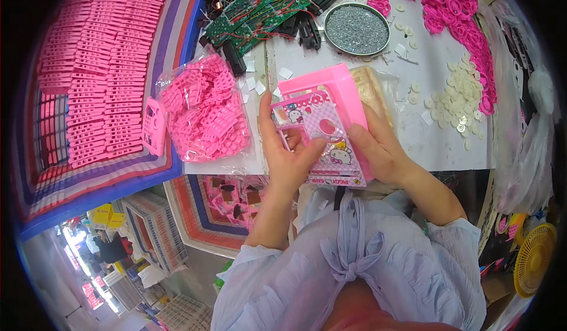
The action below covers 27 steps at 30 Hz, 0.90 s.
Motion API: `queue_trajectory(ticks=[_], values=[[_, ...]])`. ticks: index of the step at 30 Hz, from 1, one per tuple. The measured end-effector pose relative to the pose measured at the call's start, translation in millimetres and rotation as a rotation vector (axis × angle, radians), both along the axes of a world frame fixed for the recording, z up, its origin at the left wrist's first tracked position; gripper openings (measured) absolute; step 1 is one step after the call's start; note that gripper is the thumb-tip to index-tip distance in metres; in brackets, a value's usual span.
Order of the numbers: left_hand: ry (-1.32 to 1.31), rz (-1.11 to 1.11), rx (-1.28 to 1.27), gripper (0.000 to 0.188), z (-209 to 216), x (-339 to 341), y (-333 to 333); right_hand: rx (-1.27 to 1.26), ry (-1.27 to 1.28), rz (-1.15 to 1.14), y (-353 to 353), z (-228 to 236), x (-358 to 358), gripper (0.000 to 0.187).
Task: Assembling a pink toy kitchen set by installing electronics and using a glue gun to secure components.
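Note:
My left hand (286,157) is closed on a pink printed front panel (316,109) with cartoon figures and a square cut-out. Its thumb lies across the panel's face, and its fingers reach behind, partly visible through the cut-out. Behind the panel, a plain pink plastic case (319,78) is gripped at its right side by my right hand (378,148). Panel and case overlap above the near edge of the table; whether they are joined I cannot tell.
Left stands a striped crate (171,65) stacked with pink parts, beside a clear bag of pink keypads (204,109). Green circuit boards (254,9) and a round tray of screws (357,30) lie farther back. Magenta rings (452,6) and pale discs (458,98) cover the right side.

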<state>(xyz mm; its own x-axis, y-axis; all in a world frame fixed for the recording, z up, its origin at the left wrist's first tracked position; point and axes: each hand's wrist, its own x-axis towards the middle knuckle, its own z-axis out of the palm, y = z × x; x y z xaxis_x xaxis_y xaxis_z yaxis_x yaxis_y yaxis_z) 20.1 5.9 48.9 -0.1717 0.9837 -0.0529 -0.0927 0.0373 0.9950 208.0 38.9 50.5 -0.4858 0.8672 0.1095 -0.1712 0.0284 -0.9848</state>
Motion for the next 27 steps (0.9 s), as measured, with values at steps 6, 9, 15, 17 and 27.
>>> queue_trajectory(ticks=[6,9,15,17,27], values=[[-0.014,0.023,-0.019,0.110,1.4,1.9,0.2,0.014,0.037,-0.030,-0.4,-1.4,-2.9,0.051],[-0.018,0.015,-0.043,0.111,3.9,0.4,-0.6,0.062,-0.063,-0.007,1.9,0.6,0.4,0.053],[0.103,0.015,-0.050,0.109,17.1,2.9,-5.5,0.060,-0.161,0.137,8.3,9.2,12.6,0.058],[0.063,0.036,-0.086,0.107,18.4,5.6,-7.5,0.053,-0.084,0.158,8.5,10.7,9.5,0.059],[0.564,-0.008,-0.111,0.100,19.9,-13.9,2.8,-0.335,0.218,0.254,8.3,-2.3,6.9,0.057]])
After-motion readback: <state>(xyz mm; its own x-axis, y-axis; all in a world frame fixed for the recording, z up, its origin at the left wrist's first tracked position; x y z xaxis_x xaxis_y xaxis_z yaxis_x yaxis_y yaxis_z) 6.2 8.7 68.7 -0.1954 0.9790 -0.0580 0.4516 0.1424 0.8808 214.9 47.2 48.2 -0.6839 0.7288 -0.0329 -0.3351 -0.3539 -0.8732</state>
